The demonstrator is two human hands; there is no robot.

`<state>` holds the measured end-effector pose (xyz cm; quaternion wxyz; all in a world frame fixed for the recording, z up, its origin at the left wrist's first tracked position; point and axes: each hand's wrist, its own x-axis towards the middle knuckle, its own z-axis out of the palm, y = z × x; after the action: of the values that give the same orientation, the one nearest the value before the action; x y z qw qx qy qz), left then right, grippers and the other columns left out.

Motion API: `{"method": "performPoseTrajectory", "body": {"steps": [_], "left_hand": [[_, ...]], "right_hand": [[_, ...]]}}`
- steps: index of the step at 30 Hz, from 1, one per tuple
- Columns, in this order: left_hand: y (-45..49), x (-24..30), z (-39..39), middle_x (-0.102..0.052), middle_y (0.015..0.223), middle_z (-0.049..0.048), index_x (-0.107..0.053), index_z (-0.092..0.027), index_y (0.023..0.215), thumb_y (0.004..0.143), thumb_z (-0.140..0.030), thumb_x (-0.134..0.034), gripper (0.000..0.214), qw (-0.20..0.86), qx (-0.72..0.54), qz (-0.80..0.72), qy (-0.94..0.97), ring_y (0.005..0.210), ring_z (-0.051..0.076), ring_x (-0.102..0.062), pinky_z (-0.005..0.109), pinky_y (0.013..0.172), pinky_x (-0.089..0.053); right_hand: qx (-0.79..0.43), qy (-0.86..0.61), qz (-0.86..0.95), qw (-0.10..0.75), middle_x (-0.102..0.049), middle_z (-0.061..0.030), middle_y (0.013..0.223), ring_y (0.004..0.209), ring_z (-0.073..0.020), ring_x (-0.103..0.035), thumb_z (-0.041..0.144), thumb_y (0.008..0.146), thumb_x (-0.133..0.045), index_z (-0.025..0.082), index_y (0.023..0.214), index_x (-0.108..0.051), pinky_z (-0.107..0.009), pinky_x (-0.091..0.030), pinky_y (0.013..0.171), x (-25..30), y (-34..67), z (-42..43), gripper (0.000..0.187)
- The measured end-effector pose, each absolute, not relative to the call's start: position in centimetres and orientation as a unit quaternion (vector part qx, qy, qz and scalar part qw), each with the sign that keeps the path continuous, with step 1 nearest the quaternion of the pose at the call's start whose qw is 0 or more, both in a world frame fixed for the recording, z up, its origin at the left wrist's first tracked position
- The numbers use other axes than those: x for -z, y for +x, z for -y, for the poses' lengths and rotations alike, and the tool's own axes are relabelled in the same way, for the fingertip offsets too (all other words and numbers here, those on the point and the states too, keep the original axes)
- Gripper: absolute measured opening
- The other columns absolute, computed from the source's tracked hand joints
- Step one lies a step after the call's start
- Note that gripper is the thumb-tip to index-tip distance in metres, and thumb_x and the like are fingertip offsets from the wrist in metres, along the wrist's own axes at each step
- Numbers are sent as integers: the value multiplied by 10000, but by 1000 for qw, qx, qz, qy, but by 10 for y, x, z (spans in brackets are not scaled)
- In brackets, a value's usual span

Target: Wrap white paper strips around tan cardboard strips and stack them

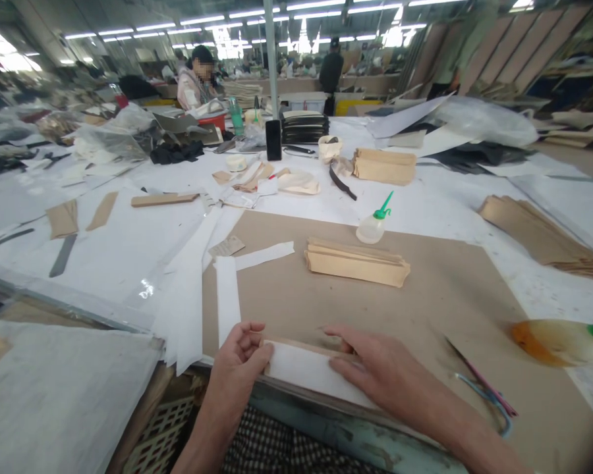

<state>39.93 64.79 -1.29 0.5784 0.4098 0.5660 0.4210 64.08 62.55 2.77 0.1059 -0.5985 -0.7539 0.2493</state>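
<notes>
Close to the table's front edge lies a white strip [304,367] on a slightly larger tan piece, whose border shows along the far side. My left hand [240,359] is closed on the left end, thumb on top and fingers curled at the far edge. Toward the right end, my right hand [375,362] grips the same strip, its thumb on the white face and its fingers bent over the far edge. Beyond them rests a stack of folded tan pieces [358,264]. Scissors [484,388] lie right of my right hand.
A brown board [277,296] covers the work area. On it are loose white strips [228,296] and a green-tipped bottle [372,227]. An orange-brown bottle [548,341] lies at the right. A phone [273,140] stands farther back; co-workers are in the distance.
</notes>
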Motion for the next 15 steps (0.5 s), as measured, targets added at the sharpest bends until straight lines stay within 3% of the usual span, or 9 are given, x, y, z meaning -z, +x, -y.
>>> {"method": "performPoseTrajectory", "body": {"steps": [4,7,10,15], "left_hand": [[403,23,-651,-640,763,-28,-538,-187,1164,769,-355,-727,470,522,-377,-593,483,652,152,-593,249,594,-445],[406,24,-651,-681,806,-4,-559,-202,1183,794,-346,-690,435,432,-332,-633,550,732,204,-644,311,694,-483],[401,22,-652,-703,859,16,-588,-219,1195,824,-400,-673,421,359,-277,-657,602,769,237,-657,358,749,-483],[377,23,-658,-700,1010,41,-602,-235,1165,852,-503,-679,420,428,-242,-619,613,874,225,-667,353,818,-516]], "right_hand": [[-59,-587,802,89,-683,-149,1031,969,-320,-624,-2,814,-624,151,986,-691,-464,-493,874,-16,618,-620,240],[-138,-515,828,176,-659,-106,1114,988,-251,-599,21,885,-583,162,1077,-655,-374,-520,877,5,584,-615,249],[-175,-493,818,241,-649,-96,1201,1015,-237,-582,22,913,-559,140,1216,-618,-361,-518,917,28,560,-612,330],[-169,-517,804,242,-635,-93,1252,1010,-255,-557,42,920,-586,147,1277,-606,-391,-513,898,43,556,-612,373]]}}
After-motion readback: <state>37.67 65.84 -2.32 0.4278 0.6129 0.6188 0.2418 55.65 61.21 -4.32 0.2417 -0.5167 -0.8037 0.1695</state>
